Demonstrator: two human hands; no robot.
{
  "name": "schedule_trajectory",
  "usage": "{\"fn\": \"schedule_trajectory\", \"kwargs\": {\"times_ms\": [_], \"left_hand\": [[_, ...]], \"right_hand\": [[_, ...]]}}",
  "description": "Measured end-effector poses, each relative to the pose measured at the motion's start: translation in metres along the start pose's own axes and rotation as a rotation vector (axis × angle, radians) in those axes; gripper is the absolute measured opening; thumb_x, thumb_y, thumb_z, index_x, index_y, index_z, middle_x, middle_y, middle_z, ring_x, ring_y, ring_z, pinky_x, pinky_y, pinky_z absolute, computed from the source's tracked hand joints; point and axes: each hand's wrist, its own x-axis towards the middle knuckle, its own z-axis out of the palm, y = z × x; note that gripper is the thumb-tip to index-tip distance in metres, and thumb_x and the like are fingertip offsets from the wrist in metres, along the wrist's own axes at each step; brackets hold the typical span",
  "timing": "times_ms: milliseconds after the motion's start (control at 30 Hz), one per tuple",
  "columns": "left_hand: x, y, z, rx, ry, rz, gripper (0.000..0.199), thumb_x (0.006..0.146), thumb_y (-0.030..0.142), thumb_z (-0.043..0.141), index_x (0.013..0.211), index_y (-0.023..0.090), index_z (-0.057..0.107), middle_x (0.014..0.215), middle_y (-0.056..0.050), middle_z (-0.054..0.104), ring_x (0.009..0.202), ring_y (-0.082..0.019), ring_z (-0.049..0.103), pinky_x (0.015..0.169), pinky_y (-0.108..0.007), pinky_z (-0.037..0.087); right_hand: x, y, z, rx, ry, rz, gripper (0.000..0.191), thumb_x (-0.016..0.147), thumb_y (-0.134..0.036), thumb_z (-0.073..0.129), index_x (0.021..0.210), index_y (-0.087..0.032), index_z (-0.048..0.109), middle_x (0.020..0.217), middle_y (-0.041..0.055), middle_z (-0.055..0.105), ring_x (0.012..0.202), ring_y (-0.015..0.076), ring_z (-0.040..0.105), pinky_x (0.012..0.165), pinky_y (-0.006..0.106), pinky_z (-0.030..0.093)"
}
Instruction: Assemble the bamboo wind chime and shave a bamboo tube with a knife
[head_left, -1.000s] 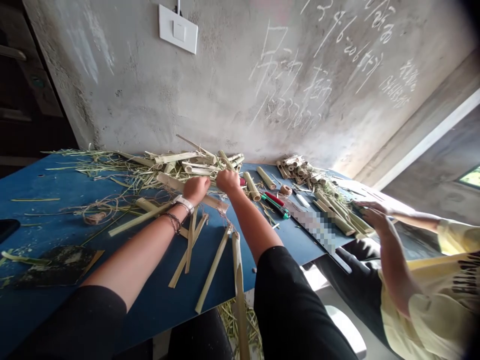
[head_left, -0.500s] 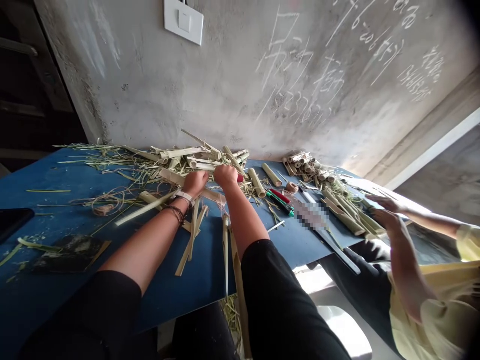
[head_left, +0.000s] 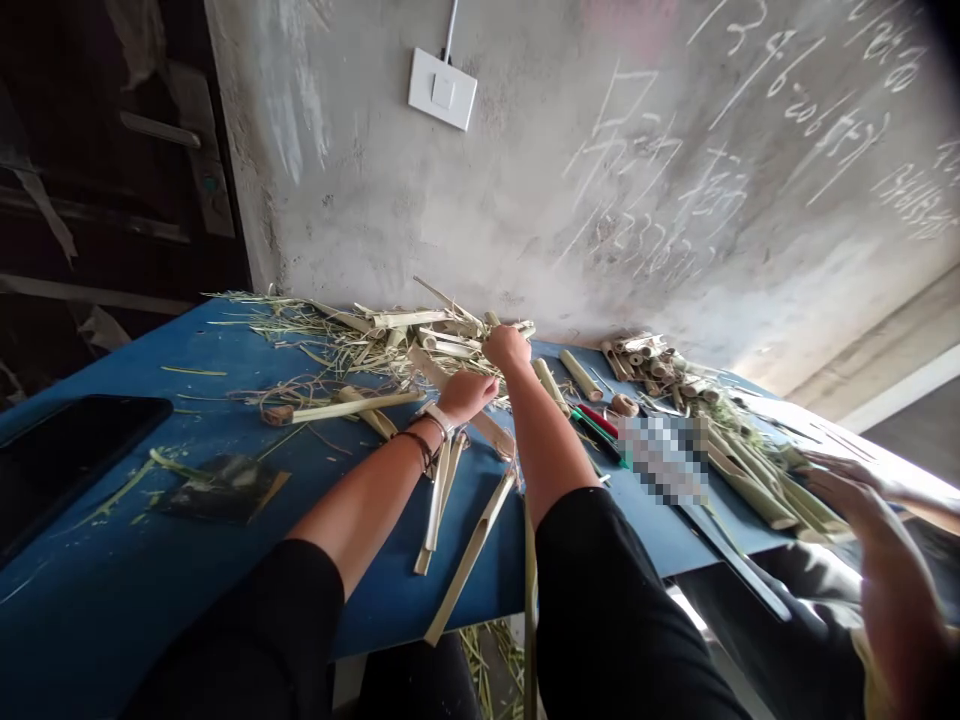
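The head view has swung, so the blue table (head_left: 112,600) sits further right in the frame than before and more of a black phone (head_left: 75,450) shows at its left end. The person's left hand (head_left: 466,395) still lies across the middle of a long bamboo strip (head_left: 487,430), its fingers bent down onto it, though whether they grip it cannot be told. The strip slants from the edge of a heap of bamboo shavings (head_left: 360,335) toward the person's right forearm. The right hand (head_left: 507,348) has its fingers curled at the heap's near edge, a little further from the left hand than a moment ago; whether it holds a piece is hidden. A thinner bamboo strip (head_left: 345,406) now reaches a small brown twine knot at its far end. To the right lie cut bamboo tubes (head_left: 581,375), red and green markers (head_left: 592,423), and a twine spool (head_left: 624,405) beside a blurred patch (head_left: 664,460). A co-worker's hands (head_left: 840,482) hover, open, over bamboo pieces at the right edge.
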Motion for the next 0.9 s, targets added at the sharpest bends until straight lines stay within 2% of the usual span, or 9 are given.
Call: {"fn": "schedule_trajectory", "kwargs": {"times_ms": [100,167,300,400,500,567,700,800,900], "left_hand": [[-0.001,-0.01,-0.002,-0.024,0.047,-0.021,0.036,0.093,0.036,0.043,0.067,0.013,0.053,0.062,0.0,0.049,0.062,-0.011,0.049,0.07,-0.028,0.043],[-0.002,-0.019,-0.005,-0.083,0.085,-0.044,0.04,0.095,0.035,0.038,0.063,0.014,0.05,0.056,0.001,0.044,0.056,-0.012,0.044,0.063,-0.026,0.039],[-0.001,-0.028,-0.006,-0.276,0.114,-0.072,0.04,0.093,0.035,0.032,0.06,0.017,0.047,0.051,0.0,0.043,0.049,-0.013,0.041,0.053,-0.026,0.03],[0.002,-0.028,-0.002,-0.418,0.136,-0.115,0.034,0.09,0.034,0.034,0.062,0.017,0.047,0.052,0.0,0.042,0.049,-0.013,0.041,0.051,-0.025,0.028],[0.006,-0.03,0.0,-0.543,0.146,-0.156,0.03,0.087,0.032,0.034,0.064,0.017,0.046,0.053,0.001,0.042,0.049,-0.012,0.04,0.05,-0.024,0.03],[0.008,-0.032,0.001,-0.615,0.146,-0.174,0.029,0.086,0.031,0.034,0.064,0.017,0.046,0.053,0.001,0.041,0.049,-0.012,0.04,0.05,-0.023,0.031],[0.012,-0.034,-0.001,-0.716,0.165,-0.188,0.03,0.083,0.033,0.034,0.062,0.017,0.048,0.054,0.0,0.043,0.053,-0.012,0.044,0.056,-0.023,0.037],[0.013,-0.034,-0.004,-0.762,0.185,-0.201,0.03,0.082,0.033,0.035,0.061,0.017,0.049,0.054,0.0,0.044,0.056,-0.012,0.047,0.061,-0.024,0.04],[0.013,-0.035,-0.007,-0.797,0.182,-0.221,0.029,0.081,0.033,0.035,0.062,0.016,0.05,0.056,0.0,0.049,0.058,-0.012,0.05,0.062,-0.024,0.042]], "right_hand": [[0.006,0.012,-0.01,0.053,0.028,0.111,0.032,0.085,-0.022,0.046,0.111,-0.014,0.063,0.107,0.0172,0.064,0.098,0.0274,0.062,0.075,0.034,0.049],[0.004,0.024,-0.013,0.024,-0.051,0.025,0.031,0.082,-0.023,0.052,0.109,-0.015,0.063,0.105,0.0147,0.064,0.095,0.0261,0.062,0.074,0.033,0.049],[-0.012,0.051,-0.003,-0.03,-0.322,-0.182,0.028,0.075,-0.019,0.063,0.103,-0.015,0.063,0.092,0.0089,0.067,0.076,0.0178,0.062,0.065,0.025,0.046],[-0.027,0.064,0.014,-0.041,-0.366,-0.221,0.025,0.072,-0.014,0.065,0.097,-0.014,0.064,0.086,0.0063,0.067,0.072,0.0153,0.06,0.062,0.022,0.044],[-0.041,0.069,0.031,-0.032,-0.322,-0.246,0.024,0.075,-0.011,0.06,0.099,-0.015,0.062,0.094,0.0077,0.066,0.083,0.0169,0.061,0.067,0.022,0.044],[-0.05,0.07,0.039,-0.011,-0.267,-0.264,0.032,0.079,-0.01,0.055,0.11,-0.016,0.058,0.106,0.0092,0.063,0.094,0.0178,0.059,0.075,0.023,0.043],[-0.068,0.061,0.046,0.115,-0.03,-0.269,0.041,0.082,-0.011,0.05,0.122,-0.016,0.052,0.119,0.0122,0.054,0.109,0.0204,0.053,0.086,0.027,0.041],[-0.079,0.048,0.048,0.352,0.08,-0.319,0.029,0.085,-0.016,0.048,0.113,-0.015,0.057,0.106,0.0086,0.06,0.096,0.0164,0.057,0.083,0.025,0.043],[-0.088,0.034,0.05,0.579,0.004,-0.371,0.025,0.087,-0.028,0.051,0.107,-0.015,0.058,0.09,0.0042,0.065,0.08,0.0128,0.06,0.075,0.023,0.045]]}}
